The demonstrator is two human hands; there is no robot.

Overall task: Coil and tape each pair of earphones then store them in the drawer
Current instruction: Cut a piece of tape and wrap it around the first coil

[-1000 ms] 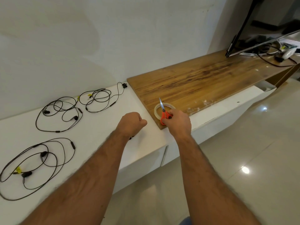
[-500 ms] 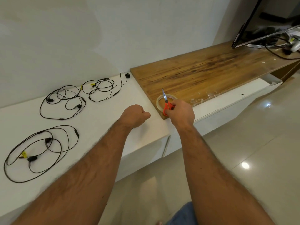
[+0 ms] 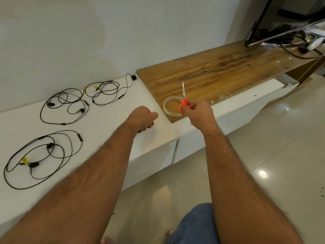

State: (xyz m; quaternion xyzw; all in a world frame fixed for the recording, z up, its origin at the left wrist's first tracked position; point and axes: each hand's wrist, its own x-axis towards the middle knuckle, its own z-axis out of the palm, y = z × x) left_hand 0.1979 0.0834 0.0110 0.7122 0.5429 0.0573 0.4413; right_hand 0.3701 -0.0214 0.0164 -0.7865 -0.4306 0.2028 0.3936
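Right hand (image 3: 198, 114), gripping orange scissors (image 3: 183, 101), now raised off tape roll (image 3: 173, 106) at board corner; left hand (image 3: 142, 118) stays clenched, contents unclear, so cutting looks imminent.

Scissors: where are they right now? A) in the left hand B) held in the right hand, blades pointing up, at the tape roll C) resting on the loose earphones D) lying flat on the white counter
B. The right hand grips the orange handles of the scissors, blades pointing up and away, at the tape roll on the wooden board; the left hand is a fist with no scissors.
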